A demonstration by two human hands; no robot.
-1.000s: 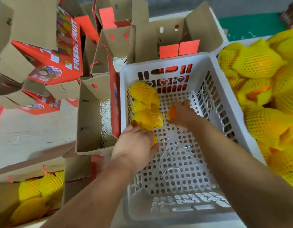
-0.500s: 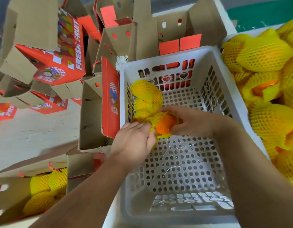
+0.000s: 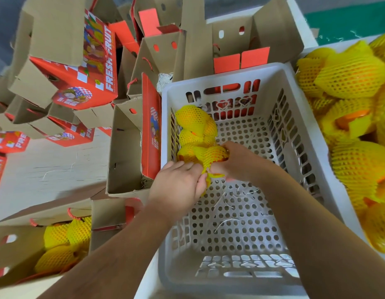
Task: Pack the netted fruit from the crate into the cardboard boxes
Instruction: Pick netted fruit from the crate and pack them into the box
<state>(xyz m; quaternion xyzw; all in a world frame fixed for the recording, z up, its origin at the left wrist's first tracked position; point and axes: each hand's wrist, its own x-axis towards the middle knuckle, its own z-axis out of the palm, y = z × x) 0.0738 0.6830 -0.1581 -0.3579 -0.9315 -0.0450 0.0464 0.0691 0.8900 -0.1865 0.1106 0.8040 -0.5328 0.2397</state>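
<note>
— Since the last few netted fruit (image 3: pixel 195 130) sit bunched against the far-left wall of the white crate (image 3: pixel 303 147), how would you lift the near one cleanly?

— Judging by how things lie, I'd get the fruit itself cupped before raising it, not just the loose foam net; a tug on the net alone could slide it off the orange skin. Then carry it over the crate's left wall to the open cardboard box (image 3: pixel 124 147) just beside it, which shows only paper shred inside.

— How are the hands set?

— Both arms reach down into the crate from its near side. The right hand (image 3: pixel 236 162) wraps the nearest fruit (image 3: pixel 211 155) from the right, fingers curled round it. The left hand (image 3: pixel 178 184) lies palm down at the fruit's near-left, its fingers (image 3: pixel 200 180) bent and pinching the yellow net's loose end.

— Anything packed already?

— A box at the crate's near-left (image 3: pixel 18 244) holds several netted fruit, and a heap of more fruit (image 3: pixel 355 126) lies past the crate's right wall
</note>
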